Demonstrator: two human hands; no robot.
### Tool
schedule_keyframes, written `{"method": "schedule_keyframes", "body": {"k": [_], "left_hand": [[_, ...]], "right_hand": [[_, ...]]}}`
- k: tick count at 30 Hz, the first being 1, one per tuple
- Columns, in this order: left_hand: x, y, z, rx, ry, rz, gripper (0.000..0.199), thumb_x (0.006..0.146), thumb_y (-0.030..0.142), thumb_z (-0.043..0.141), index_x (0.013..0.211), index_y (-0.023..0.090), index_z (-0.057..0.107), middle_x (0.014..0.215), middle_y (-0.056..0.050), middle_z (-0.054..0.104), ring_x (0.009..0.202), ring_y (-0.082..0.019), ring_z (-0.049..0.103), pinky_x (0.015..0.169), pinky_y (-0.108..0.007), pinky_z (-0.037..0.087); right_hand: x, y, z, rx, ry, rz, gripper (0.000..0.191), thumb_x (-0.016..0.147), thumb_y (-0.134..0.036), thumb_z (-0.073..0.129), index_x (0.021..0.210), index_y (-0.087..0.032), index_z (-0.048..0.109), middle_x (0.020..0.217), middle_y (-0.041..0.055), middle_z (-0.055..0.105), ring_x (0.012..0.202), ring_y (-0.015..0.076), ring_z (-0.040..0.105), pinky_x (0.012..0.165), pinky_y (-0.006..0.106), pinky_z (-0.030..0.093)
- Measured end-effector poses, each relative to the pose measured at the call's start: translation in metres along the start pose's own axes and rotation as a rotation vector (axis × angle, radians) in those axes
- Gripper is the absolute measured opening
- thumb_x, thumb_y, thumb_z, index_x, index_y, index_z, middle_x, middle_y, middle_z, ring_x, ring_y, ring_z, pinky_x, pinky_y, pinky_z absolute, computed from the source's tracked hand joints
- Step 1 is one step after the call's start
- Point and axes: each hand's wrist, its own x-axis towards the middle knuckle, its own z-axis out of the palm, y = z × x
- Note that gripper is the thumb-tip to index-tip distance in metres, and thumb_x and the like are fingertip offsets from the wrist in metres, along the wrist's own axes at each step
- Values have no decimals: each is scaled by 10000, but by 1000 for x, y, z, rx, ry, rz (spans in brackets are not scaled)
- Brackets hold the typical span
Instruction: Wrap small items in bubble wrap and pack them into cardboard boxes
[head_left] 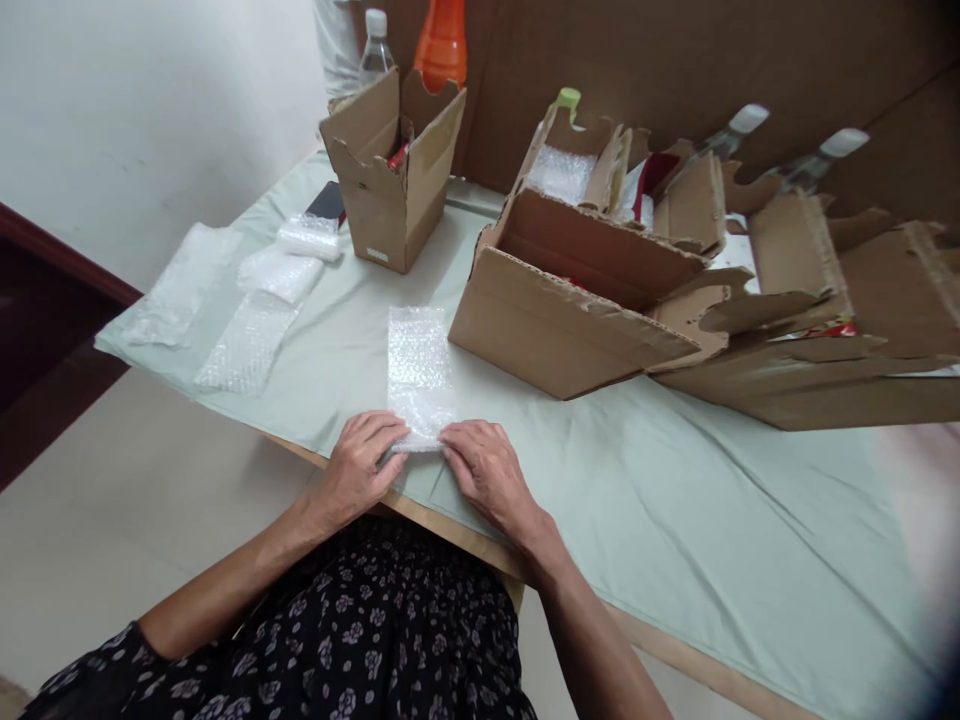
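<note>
A strip of bubble wrap (pixel 420 350) lies flat on the table in front of me, its long side running away from me. Its near end is doubled over. My left hand (pixel 367 455) pinches the left corner of that end between thumb and fingers. At the right corner, my right hand (pixel 484 465) grips the same edge, thumb below and fingers on top. Both hands rest close to the table's front edge. Whether anything is wrapped inside the fold, I cannot tell.
More bubble wrap pieces (pixel 251 340) lie to the left, near a dark flat object (pixel 326 201). A cardboard box (pixel 379 215) stands at the back. Several cut cardboard boxes (pixel 570 335) fill the right. Behind stand an orange bottle (pixel 441 45) and clear bottles with white caps (pixel 376 45).
</note>
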Motion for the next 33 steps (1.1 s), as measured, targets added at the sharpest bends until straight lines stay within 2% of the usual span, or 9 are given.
{"method": "schedule_keyframes", "body": {"k": [6, 10, 15, 17, 20, 24, 26, 30, 33], "left_hand": [[2, -1, -8, -127, 28, -167, 183, 945, 250, 589, 1050, 206, 732, 1018, -76, 771, 1030, -247, 692, 933, -423, 547], [7, -3, -9, -151, 36, -272, 176, 933, 272, 580, 980, 199, 732, 952, -65, 753, 922, -219, 697, 859, -372, 568], [10, -4, -7, -97, 78, -366, 299, 909, 259, 599, 1188, 181, 675, 858, -24, 706, 810, -185, 669, 827, -342, 563], [11, -5, -6, -55, 86, -332, 314, 913, 247, 587, 1212, 189, 666, 833, -17, 698, 812, -187, 662, 852, -353, 556], [10, -7, -5, 13, 76, -276, 270, 917, 227, 570, 1153, 195, 696, 804, -24, 692, 805, -199, 645, 848, -366, 550], [11, -11, -3, 65, 56, -242, 252, 919, 211, 573, 1132, 191, 706, 794, -31, 686, 802, -211, 632, 829, -380, 538], [11, -10, -3, 101, 64, -222, 242, 925, 209, 572, 1126, 186, 704, 864, -56, 694, 857, -229, 638, 853, -402, 535], [9, -4, -9, 119, 110, -115, 289, 918, 274, 632, 1182, 163, 675, 1252, -161, 642, 1155, -304, 610, 997, -478, 510], [5, 0, -15, 43, 56, -8, 302, 905, 266, 663, 1194, 178, 661, 1302, -148, 647, 1253, -319, 577, 1070, -512, 467]], "right_hand": [[-6, -2, -9, 240, 25, 137, 273, 972, -298, 609, 1223, -263, 709, 1093, 75, 771, 1006, 246, 688, 926, 438, 521], [5, 4, -4, 296, 70, 254, 312, 957, -305, 595, 1248, -277, 704, 1104, 63, 768, 969, 233, 692, 925, 416, 536], [24, 13, 11, 249, 82, 342, 333, 942, -296, 590, 1253, -245, 696, 891, 39, 751, 806, 214, 677, 834, 374, 539], [24, 13, 14, 161, 135, 318, 329, 955, -301, 581, 1257, -226, 689, 916, 56, 741, 827, 222, 672, 844, 384, 528], [16, 7, 12, 4, 236, 212, 303, 987, -310, 563, 1247, -216, 688, 1090, 107, 725, 973, 252, 660, 892, 410, 498], [7, 0, 8, -153, 97, 33, 296, 971, -263, 599, 1252, -232, 688, 1252, 121, 695, 1157, 297, 598, 961, 450, 455], [9, -1, 9, -188, 30, -8, 298, 967, -216, 592, 1248, -231, 691, 1293, 121, 692, 1212, 303, 578, 974, 456, 446], [16, 0, 9, -129, 49, 5, 266, 1011, -196, 522, 1179, -222, 727, 1169, 105, 754, 1127, 276, 632, 937, 440, 457], [16, -3, 4, 21, 36, 31, 255, 1006, -221, 540, 1161, -236, 741, 1033, 76, 784, 999, 255, 676, 941, 448, 465]]}}
